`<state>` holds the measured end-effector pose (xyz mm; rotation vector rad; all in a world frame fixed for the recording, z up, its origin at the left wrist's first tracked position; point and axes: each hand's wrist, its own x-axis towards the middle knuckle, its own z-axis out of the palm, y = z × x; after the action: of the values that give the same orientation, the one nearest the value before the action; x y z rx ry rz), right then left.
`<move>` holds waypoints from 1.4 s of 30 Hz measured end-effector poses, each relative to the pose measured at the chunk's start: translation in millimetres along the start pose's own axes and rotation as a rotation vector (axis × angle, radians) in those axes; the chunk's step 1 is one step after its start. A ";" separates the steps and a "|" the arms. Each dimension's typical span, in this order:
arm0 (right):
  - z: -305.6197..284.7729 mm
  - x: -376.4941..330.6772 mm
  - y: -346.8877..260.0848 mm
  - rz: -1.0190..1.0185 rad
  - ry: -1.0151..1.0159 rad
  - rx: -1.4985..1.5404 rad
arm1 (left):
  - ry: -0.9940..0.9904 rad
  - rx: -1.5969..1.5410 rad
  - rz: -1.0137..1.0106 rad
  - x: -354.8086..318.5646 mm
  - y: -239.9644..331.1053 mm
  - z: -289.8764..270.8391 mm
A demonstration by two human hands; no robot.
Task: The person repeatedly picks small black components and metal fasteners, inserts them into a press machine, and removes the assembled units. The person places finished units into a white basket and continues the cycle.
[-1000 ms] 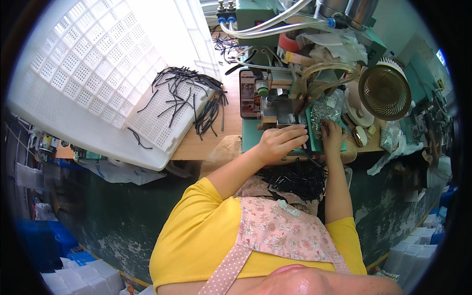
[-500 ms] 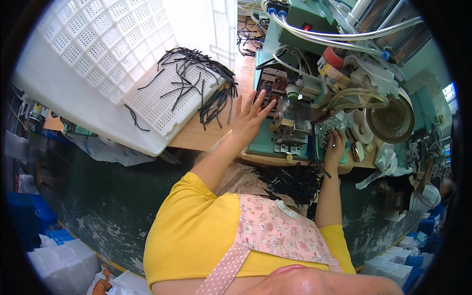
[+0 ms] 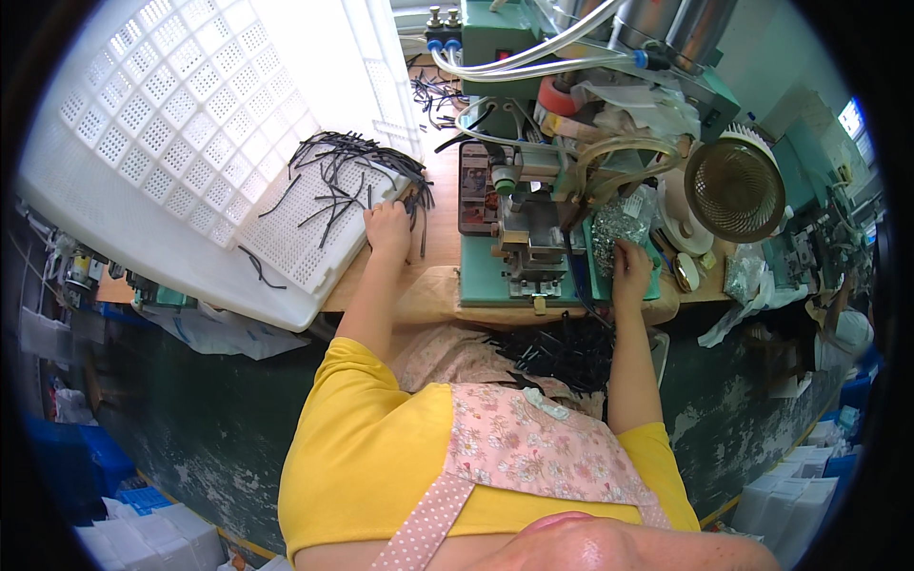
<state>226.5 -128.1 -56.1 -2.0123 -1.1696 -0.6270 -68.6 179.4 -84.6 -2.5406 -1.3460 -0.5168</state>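
My left hand [image 3: 388,228] rests at the edge of a white perforated tray [image 3: 190,143], fingers curled on thin black strips [image 3: 347,171] that lie piled there. My right hand [image 3: 630,262] is at the right side of a green bench machine [image 3: 519,228], its fingertips in a heap of small shiny metal parts [image 3: 619,221]. More black strips [image 3: 562,347] lie in a heap in my lap, below the bench edge. Whether the right hand holds a part is hidden.
Clear hoses [image 3: 533,48] loop over the machine's top. A round wire-mesh lamp or fan guard [image 3: 735,188] stands to the right. Plastic bags and clutter fill the far right of the wooden bench [image 3: 419,276]. Boxes sit on the floor at lower left.
My left hand has moved left, from the machine's front to the black strips on the white tray. My right hand has stayed by the metal parts.
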 end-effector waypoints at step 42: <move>-28.7 -17.4 35.9 0.146 -0.172 -0.078 | 0.579 -1.030 0.849 -45.7 168.9 -137.0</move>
<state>248.4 -171.7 -62.4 -2.2310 -1.0977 -0.4398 20.1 2.9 17.2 -2.8540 0.3625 -1.8363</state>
